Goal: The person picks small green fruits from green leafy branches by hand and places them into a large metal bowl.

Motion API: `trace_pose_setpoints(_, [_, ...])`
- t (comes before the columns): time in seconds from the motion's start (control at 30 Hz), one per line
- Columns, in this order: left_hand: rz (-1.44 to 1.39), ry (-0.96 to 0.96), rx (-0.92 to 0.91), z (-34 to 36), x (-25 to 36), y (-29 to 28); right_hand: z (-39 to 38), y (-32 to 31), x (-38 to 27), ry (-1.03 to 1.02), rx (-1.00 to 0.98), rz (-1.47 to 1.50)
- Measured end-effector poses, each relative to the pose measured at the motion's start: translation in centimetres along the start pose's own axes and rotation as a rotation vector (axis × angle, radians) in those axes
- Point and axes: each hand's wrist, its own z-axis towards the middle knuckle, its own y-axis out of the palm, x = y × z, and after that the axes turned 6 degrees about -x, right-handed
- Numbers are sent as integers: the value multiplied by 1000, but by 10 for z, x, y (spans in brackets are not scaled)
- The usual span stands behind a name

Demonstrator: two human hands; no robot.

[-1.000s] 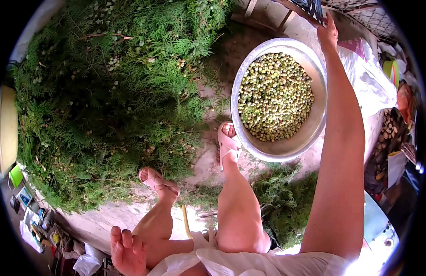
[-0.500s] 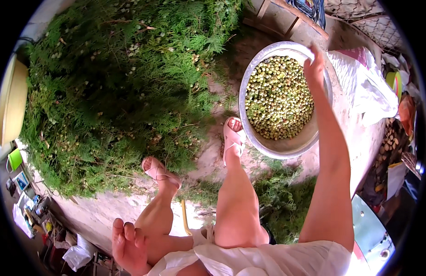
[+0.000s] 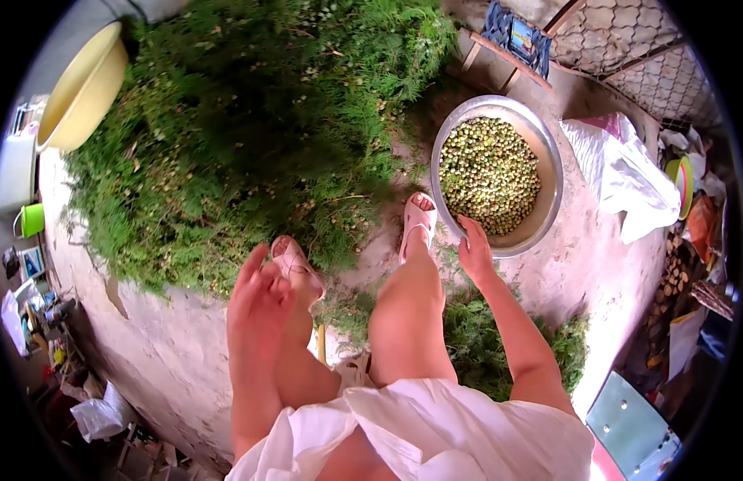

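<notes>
A wide metal basin (image 3: 554, 172) stands on the ground at the right, partly filled with small round yellow-green cones (image 3: 490, 172). At its near edge is my right hand (image 3: 475, 247), fingers apart and fingertips by the rim, with nothing held. My left hand (image 3: 261, 284) hovers over my left leg, some fingers bent and others extended, and no object shows in it. A large heap of cut green conifer branches (image 3: 323, 152), dotted with small pale cones, spreads ahead and to the left.
My sandalled feet stand between the heap and the basin. More green sprigs (image 3: 488, 341) lie by my right leg. A white woven sack (image 3: 624, 172) is right of the basin. A yellow tub (image 3: 87, 88) stands far left, a wooden frame (image 3: 512, 60) beyond the basin.
My right hand has come back from the basin's far right side to its near rim. My left hand has risen and moved forward. The whole view has shifted.
</notes>
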Motion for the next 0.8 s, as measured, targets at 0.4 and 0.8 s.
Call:
trace_pose_setpoints(0.4, [17, 460, -76, -85, 63, -71, 9, -57, -246, -225, -1, 731])
trace_pose_setpoints(0.8, [285, 102, 610, -65, 37, -316, 21, 18, -347, -132, -237, 1374])
